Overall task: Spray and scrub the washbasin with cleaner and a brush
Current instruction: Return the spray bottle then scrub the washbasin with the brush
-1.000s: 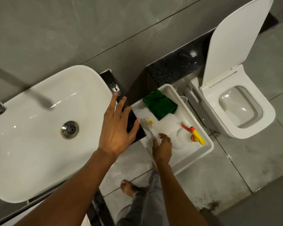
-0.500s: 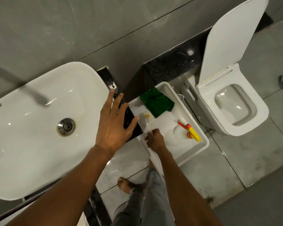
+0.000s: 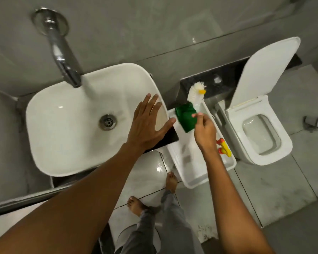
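The white washbasin (image 3: 68, 129) fills the left middle, with a metal drain (image 3: 108, 122) and a chrome tap (image 3: 62, 57) over its back edge. My left hand (image 3: 147, 123) lies flat and spread on the basin's right rim. My right hand (image 3: 205, 132) holds a white-bristled brush (image 3: 196, 92) by its handle, lifted above the white tub (image 3: 196, 178) on the floor. In the tub lie a green cloth (image 3: 185, 116) and a spray bottle with a red and yellow trigger (image 3: 224, 148), its body hidden by my arm.
A toilet (image 3: 261, 136) with its lid up stands right of the tub. A black ledge (image 3: 218, 76) runs along the grey tiled wall. My bare feet (image 3: 171, 182) stand on the wet floor tiles below the tub. A dark object (image 3: 315, 122) lies at the far right.
My right hand closed on the brush in the tub and raised it, bristles now up. The view shifted so the tap shows. My left hand stayed on the basin rim.
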Demonstrator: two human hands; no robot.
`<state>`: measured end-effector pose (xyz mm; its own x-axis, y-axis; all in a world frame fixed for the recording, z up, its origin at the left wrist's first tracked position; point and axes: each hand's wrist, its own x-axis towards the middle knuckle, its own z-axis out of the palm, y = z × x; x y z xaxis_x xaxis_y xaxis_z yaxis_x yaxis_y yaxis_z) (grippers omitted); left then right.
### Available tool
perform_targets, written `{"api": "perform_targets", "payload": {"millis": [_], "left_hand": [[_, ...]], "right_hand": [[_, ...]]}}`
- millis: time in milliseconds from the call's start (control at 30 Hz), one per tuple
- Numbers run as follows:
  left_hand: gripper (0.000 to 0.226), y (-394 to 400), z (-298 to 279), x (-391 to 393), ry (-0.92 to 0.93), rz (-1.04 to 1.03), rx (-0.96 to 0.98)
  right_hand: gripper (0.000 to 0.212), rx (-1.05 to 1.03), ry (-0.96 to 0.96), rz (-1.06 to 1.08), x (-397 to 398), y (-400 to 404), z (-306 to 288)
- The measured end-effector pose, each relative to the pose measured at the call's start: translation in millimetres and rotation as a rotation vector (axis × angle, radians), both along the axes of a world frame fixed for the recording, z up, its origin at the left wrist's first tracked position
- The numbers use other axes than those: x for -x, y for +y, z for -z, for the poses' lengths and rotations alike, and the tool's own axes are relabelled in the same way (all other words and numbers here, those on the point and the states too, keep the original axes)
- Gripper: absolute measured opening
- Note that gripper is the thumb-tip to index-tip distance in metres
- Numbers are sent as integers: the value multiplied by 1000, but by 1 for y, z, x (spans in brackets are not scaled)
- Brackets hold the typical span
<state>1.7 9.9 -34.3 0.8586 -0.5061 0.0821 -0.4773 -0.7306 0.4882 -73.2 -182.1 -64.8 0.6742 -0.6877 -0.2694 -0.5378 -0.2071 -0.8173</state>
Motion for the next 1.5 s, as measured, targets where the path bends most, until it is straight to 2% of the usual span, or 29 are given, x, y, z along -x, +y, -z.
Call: {"api": "perform_targets", "payload": {"millis": [133,267,400,500,700,867,1000,1033,1100,1233,1267,1500], "left_hand": [[71,70,-5,-1,-17,-140,-11],[67,150,-4,-6,-59,-319,2],[76,222,0,-8,-9,-543,-48],[79,261,10,-8,-13,-626,-97],[61,283,22,-1,-3,-724,-38],[42,285,26,-5,-32,-734,23],[35,286,30,-7,-51,-733,28],[34,286,31,-8,-58,-732,37],[32,287,33,-8,-68,-730,38],[32,287,33,-10,-29,-747,45],[32,286,33,-10,-17,-756,51],[32,286,33,-11,-1,-755,20]], "right_hand": [[43,74,-28,-116,-27,34,-47],[39,96,42,-309,-48,85,-73],[44,124,293,-549,-65,138,-78],[41,185,499,-654,-77,164,-69],[32,358,681,-568,-93,182,-54],[39,371,713,-816,-93,238,-43],[45,293,787,-1147,-83,282,-42],[50,268,802,-1150,-84,281,-44],[59,266,813,-1019,-98,259,-54],[42,357,816,-576,-137,180,-57],[42,360,823,-568,-138,177,-57],[48,241,787,-1026,-87,306,-43]]}}
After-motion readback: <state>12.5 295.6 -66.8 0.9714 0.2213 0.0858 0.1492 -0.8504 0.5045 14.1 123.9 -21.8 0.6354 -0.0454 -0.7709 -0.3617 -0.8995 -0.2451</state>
